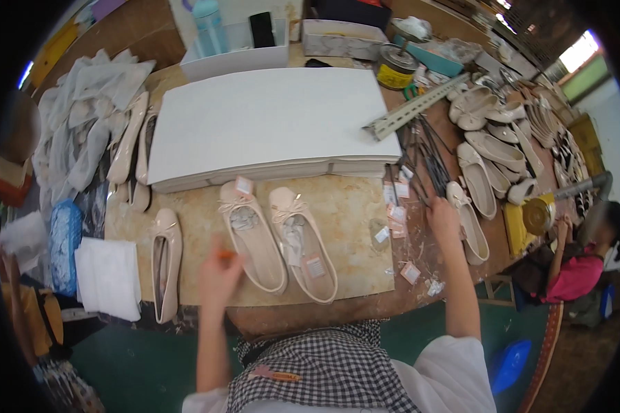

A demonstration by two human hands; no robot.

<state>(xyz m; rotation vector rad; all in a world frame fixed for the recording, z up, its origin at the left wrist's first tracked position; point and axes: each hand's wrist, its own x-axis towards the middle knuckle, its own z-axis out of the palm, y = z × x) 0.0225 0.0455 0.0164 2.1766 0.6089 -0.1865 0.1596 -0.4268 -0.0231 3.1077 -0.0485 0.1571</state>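
Blurred left hand (219,275) just beside a beige shoe (258,248), small orange thing (225,255) at its fingers, grip unclear, second beige shoe (309,242) to the right, both near the table's (415,303) front edge, right hand (443,219) by dark strips (428,164), hold impossible to tell.

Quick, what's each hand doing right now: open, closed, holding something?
Left hand: half curled, with something orange at it; too blurred to tell if gripped.
Right hand: by the dark strips; can't tell if it grips any.
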